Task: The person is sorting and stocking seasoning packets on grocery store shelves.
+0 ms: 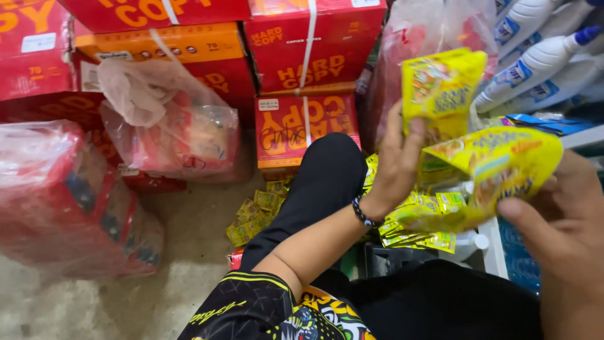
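My left hand (397, 165), with a black bead bracelet on its wrist, is raised and grips a yellow sachet (443, 88) by its lower edge. My right hand (566, 236) at the right edge holds another yellow sachet (497, 167) between thumb and fingers. Below them hangs a bunch of more yellow sachets (418, 220), and the two hands are close together. Whether the sachets are joined in one strip I cannot tell.
Red cardboard boxes (302, 50) are stacked at the back. Clear plastic bags of red packs (69, 201) lie on the left. White bottles with blue caps (535, 60) lie at the top right. Loose yellow sachets (251, 217) rest on the concrete floor beside my black-trousered knee (327, 170).
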